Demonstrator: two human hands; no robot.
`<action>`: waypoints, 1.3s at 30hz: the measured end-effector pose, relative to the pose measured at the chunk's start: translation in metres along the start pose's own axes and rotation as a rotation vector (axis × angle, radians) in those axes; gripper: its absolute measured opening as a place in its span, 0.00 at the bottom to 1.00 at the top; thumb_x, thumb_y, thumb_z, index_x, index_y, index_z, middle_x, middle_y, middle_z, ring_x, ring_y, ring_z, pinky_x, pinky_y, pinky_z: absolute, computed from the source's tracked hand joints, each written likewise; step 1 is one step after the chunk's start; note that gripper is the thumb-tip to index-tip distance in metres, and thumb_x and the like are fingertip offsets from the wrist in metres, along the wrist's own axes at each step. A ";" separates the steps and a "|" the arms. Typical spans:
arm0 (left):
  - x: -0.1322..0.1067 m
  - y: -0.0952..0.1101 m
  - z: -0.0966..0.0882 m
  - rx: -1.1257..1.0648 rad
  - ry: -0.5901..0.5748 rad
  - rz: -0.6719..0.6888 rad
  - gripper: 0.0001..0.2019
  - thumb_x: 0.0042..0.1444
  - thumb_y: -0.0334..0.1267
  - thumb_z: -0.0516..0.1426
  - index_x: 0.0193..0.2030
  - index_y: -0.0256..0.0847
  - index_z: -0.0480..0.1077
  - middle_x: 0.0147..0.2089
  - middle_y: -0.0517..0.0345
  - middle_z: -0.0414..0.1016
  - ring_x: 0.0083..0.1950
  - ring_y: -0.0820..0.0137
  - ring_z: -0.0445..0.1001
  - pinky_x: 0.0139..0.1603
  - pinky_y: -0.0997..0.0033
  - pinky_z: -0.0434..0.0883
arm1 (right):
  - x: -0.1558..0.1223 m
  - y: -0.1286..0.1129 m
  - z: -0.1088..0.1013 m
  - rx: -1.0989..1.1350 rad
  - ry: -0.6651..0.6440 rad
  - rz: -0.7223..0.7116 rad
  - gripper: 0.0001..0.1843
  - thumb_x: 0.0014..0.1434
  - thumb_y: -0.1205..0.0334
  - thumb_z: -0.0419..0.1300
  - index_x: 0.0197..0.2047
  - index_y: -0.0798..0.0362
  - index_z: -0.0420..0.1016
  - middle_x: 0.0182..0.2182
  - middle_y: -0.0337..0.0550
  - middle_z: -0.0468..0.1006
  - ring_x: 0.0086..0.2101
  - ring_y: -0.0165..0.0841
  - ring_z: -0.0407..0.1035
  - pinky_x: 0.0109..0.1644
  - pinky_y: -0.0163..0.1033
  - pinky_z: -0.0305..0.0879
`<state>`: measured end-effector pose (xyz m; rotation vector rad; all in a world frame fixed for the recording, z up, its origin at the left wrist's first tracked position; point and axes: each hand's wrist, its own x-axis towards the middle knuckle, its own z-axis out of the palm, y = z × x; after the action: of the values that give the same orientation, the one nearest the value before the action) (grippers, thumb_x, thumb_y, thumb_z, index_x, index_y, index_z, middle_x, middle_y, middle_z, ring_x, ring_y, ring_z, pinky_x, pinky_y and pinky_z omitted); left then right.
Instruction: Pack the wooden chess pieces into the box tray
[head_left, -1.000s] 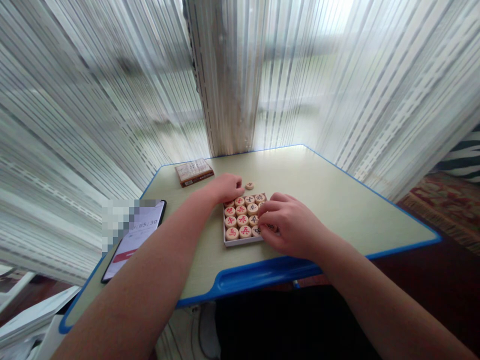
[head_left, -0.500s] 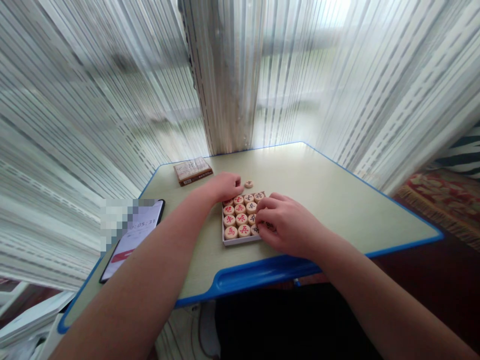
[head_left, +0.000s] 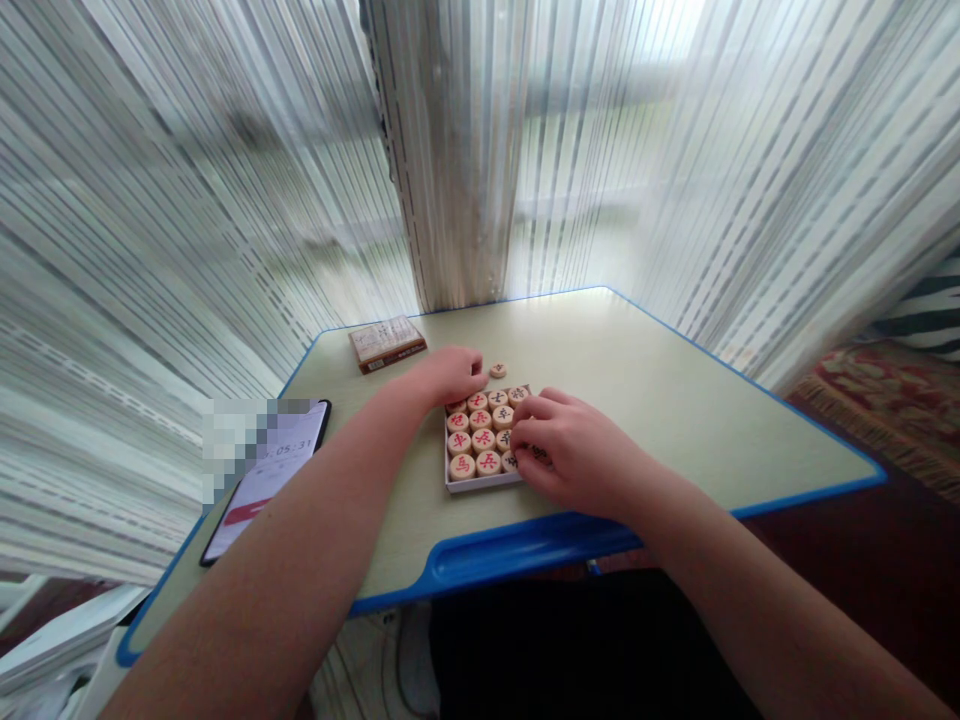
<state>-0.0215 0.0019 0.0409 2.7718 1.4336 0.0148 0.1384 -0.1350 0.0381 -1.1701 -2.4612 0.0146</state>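
Note:
Round wooden xiangqi pieces with red and black characters [head_left: 480,419] lie in rows inside a shallow white box [head_left: 484,484] on the table. My left hand [head_left: 456,374] rests at the box's far left corner with its fingers curled in; whatever may be inside them is hidden. Just to the right of those fingers, one loose xiangqi piece [head_left: 498,370] lies on the tabletop behind the box. Over the box's right side, my right hand [head_left: 564,448] has its fingers bent around a black-lettered xiangqi piece [head_left: 539,453], which is partly covered. The right-hand column is mostly hidden by that hand.
A brown patterned box lid [head_left: 387,342] lies at the table's far left. A phone showing a timer [head_left: 274,470] lies along the left edge, beside my left forearm. The pale table [head_left: 675,400] has a blue rim and a blue front groove [head_left: 525,545]. Sheer curtains [head_left: 465,150] hang behind.
Both hands and the pieces stay in practically the same places. Only a very slight shift of the camera view shows.

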 end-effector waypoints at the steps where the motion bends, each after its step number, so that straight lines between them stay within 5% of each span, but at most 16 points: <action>1: 0.000 0.000 0.000 -0.005 -0.002 -0.001 0.15 0.52 0.44 0.49 0.35 0.38 0.72 0.36 0.52 0.77 0.34 0.68 0.71 0.31 0.73 0.62 | 0.000 0.000 0.000 0.000 0.004 0.001 0.08 0.54 0.67 0.54 0.29 0.55 0.74 0.33 0.46 0.72 0.32 0.32 0.59 0.38 0.39 0.58; 39: 0.000 0.000 0.001 0.007 0.000 -0.004 0.14 0.52 0.44 0.49 0.35 0.39 0.72 0.37 0.52 0.76 0.36 0.66 0.71 0.32 0.72 0.63 | 0.000 0.000 0.002 -0.020 -0.062 0.053 0.08 0.57 0.65 0.52 0.33 0.55 0.72 0.36 0.47 0.70 0.36 0.35 0.62 0.42 0.41 0.60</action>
<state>-0.0211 0.0019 0.0400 2.7738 1.4424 0.0098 0.1376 -0.1350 0.0366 -1.2615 -2.4891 0.0422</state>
